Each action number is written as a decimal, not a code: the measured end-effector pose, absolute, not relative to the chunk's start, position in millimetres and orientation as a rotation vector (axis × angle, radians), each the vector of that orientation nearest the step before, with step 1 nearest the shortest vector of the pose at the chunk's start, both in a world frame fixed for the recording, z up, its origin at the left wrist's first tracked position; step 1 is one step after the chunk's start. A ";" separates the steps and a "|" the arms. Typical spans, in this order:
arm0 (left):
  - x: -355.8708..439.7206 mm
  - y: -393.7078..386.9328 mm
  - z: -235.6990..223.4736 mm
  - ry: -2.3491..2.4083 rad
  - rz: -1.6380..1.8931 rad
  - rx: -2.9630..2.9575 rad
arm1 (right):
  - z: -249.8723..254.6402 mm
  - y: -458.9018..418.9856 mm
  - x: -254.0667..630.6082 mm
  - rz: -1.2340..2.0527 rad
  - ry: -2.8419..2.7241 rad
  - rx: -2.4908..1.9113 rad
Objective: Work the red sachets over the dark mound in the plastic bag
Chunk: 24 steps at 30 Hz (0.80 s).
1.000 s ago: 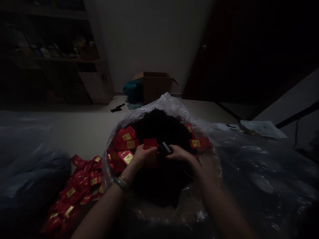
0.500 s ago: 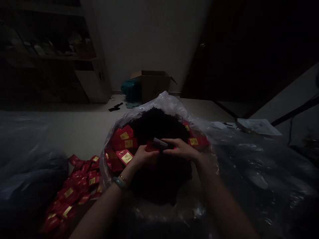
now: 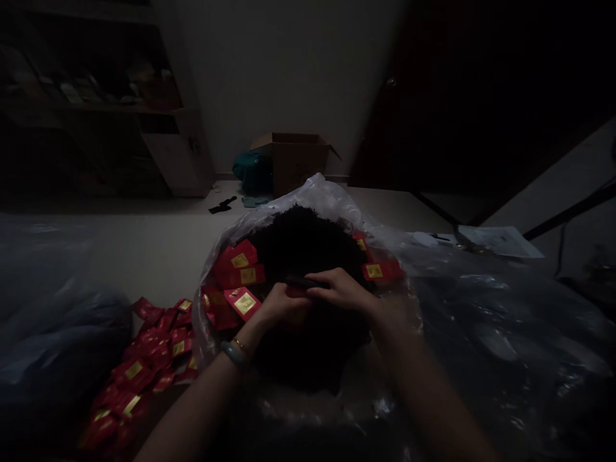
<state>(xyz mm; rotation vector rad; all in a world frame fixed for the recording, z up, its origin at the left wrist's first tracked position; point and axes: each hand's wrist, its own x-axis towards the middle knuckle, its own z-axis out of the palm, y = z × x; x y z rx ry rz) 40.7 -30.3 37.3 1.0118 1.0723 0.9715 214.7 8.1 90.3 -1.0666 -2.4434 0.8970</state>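
Over an open clear plastic bag point(image 3: 317, 186) full of dark, loose, leaf-like shreds point(image 3: 308, 237), my two hands meet. My left hand point(image 3: 276, 305), with a bangle at its wrist, is closed on a small red packet point(image 3: 297, 292), which is largely covered by the fingers. In my right hand point(image 3: 341, 289) is a flat dark object point(image 3: 303, 281), held across the packet's top; its kind is unclear in the dim light. Red packets with gold labels point(image 3: 243, 301) lie on the shreds at the left, and another red packet point(image 3: 382, 271) lies at the right.
A heap of red packets point(image 3: 139, 372) lies left of the bag. Further plastic sheeting spreads at both sides point(image 3: 495, 321). An open cardboard box point(image 3: 301, 160) and a teal bag point(image 3: 253, 172) stand by the wall. Papers point(image 3: 500, 240) lie at right.
The object in my right hand has turned from showing a pale face to a dark, level edge. A red glint by the right fingers is gone. My hands stay close together.
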 end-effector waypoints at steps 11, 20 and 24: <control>37.8 -28.9 28.3 1.108 1.015 1.044 | 92.4 5.7 211.0 0.886 -2.424 -1.102; 41.7 -30.0 32.9 1.139 1.028 1.020 | 94.0 9.6 218.2 0.955 -2.402 -1.083; 40.4 -29.1 30.8 1.139 1.044 1.020 | 88.8 10.6 214.7 0.870 -2.418 -1.108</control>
